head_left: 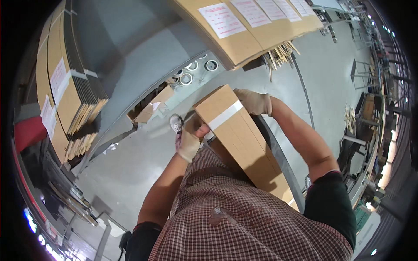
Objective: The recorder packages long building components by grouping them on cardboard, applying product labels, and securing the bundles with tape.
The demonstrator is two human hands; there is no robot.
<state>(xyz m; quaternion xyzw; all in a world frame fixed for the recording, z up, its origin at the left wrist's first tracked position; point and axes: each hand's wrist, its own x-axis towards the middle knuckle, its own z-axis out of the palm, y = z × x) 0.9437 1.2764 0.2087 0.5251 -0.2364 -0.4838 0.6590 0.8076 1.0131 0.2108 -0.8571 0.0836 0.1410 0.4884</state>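
A long cardboard box (244, 139) slants in front of my body, with a strip of white tape (225, 115) across its upper face near the far end. My left hand (190, 143), in a pale glove with bare fingertips showing, is closed at the box's left side, by the end of the tape. What it grips is mostly hidden; a small whitish bit shows beside the fingers. My gloved right hand (254, 102) is bent over the box's far right edge, next to the other end of the tape. Its fingertips are partly hidden.
A dark curved edge (278, 156) runs along the box's right side. Stacked flat cartons stand at left (72, 100) and on a stack (244, 43) at the far side. Tape rolls (186, 78) and an open carton (154, 104) lie beneath a grey table (130, 39).
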